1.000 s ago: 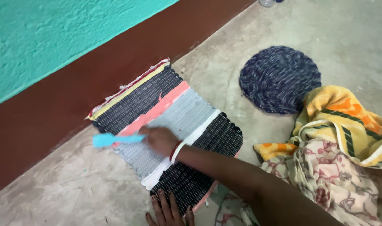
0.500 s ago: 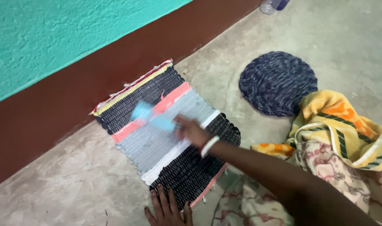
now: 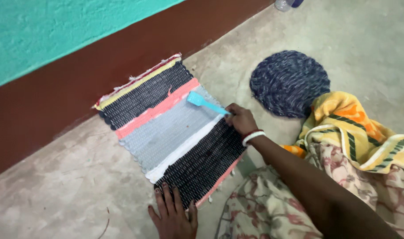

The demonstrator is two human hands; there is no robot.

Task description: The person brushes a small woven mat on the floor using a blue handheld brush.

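A woven rug (image 3: 171,132) with stripes lies flat on the grey floor (image 3: 56,194), in the middle of the view. Its stripes are black, pink, grey and white, with a yellow and red edge at the far end. That far end lies just beside the dark red strip (image 3: 78,75) at the bottom of the green wall (image 3: 42,31).

The right hand (image 3: 240,119) sits at the 3 o'clock edge of the rug. Its fingers are curled tight around the handle of a light blue brush (image 3: 204,102). The brush points toward 10 o'clock, and its head rests on the grey stripe, near the pink one. A white and red bangle (image 3: 253,135) goes round the right wrist.

The left hand (image 3: 173,216) is at the 6 o'clock end of the rug. It lies flat with the fingers spread a little. The fingertips press on the black stripe and the palm is on the floor. It holds nothing.

A round dark blue mat (image 3: 289,83) lies on the floor at 2 o'clock from the rug, apart from it. A yellow towel (image 3: 356,128) with green and orange stripes is bunched up at 3 o'clock and touches the round mat. Flowered cloth (image 3: 264,212) covers the person's lap at 5 o'clock. Part of a clear bottle (image 3: 285,4) shows at the top edge, at 1 o'clock.
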